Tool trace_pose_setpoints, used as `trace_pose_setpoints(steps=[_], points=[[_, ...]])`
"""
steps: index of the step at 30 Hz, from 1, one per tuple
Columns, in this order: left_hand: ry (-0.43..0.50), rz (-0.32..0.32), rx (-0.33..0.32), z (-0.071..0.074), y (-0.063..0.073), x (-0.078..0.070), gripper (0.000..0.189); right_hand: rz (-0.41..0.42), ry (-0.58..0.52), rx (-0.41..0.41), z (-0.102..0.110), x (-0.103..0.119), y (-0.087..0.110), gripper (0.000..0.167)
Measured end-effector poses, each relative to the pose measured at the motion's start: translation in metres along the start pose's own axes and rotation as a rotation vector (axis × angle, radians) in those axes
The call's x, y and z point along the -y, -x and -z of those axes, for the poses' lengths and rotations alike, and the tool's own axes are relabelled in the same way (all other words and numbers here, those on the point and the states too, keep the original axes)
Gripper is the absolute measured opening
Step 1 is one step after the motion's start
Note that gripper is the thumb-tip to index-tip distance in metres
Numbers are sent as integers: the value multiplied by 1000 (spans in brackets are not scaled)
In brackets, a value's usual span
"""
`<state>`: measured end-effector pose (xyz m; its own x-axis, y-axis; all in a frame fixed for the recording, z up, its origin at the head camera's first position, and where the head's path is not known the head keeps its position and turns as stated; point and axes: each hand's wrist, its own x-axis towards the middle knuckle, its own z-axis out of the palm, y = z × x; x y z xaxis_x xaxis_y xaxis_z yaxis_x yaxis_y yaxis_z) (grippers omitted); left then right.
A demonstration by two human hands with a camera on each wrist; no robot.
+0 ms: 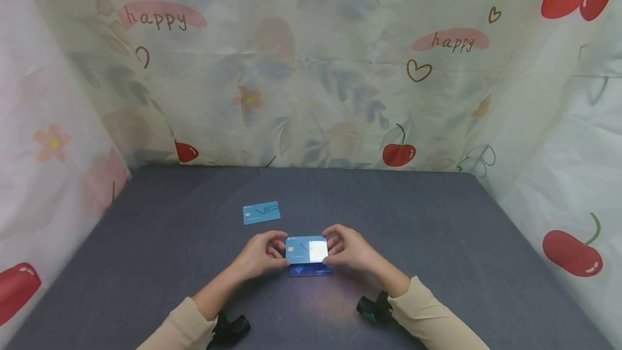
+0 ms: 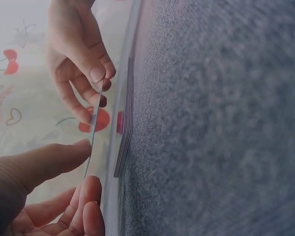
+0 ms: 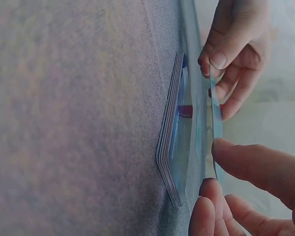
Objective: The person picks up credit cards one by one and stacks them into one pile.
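Observation:
A light blue card (image 1: 297, 250) with a chip and a bright glare on its right half is held level between both hands. My left hand (image 1: 262, 255) pinches its left end between thumb and fingers. At the opposite end, my right hand (image 1: 351, 248) pinches it the same way. Seen edge-on in the left wrist view, the held card (image 2: 93, 125) is apart from a neat stack of cards (image 2: 126, 123) lying on the table. The dark blue top card of that stack (image 1: 310, 270) shows just below the held card in the head view.
Another light blue card (image 1: 261, 213) marked VIP lies flat on the dark grey table (image 1: 413, 220), farther back and to the left. A patterned curtain (image 1: 311, 96) with cherries and flowers hangs behind the table and along both sides. Black wrist straps (image 1: 232, 328) sit near the sleeves.

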<state>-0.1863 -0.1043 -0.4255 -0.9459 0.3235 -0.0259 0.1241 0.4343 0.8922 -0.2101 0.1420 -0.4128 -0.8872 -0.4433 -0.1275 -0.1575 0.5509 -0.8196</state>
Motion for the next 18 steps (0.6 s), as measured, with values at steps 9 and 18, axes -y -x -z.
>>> trace_pose_setpoints(steps=[9,18], points=[[-27,12,-5,-3,1,-2,53,-20,-4,11,0,-3,2,51],[-35,33,2,-5,2,-3,52,-21,5,5,-2,-4,5,53]])
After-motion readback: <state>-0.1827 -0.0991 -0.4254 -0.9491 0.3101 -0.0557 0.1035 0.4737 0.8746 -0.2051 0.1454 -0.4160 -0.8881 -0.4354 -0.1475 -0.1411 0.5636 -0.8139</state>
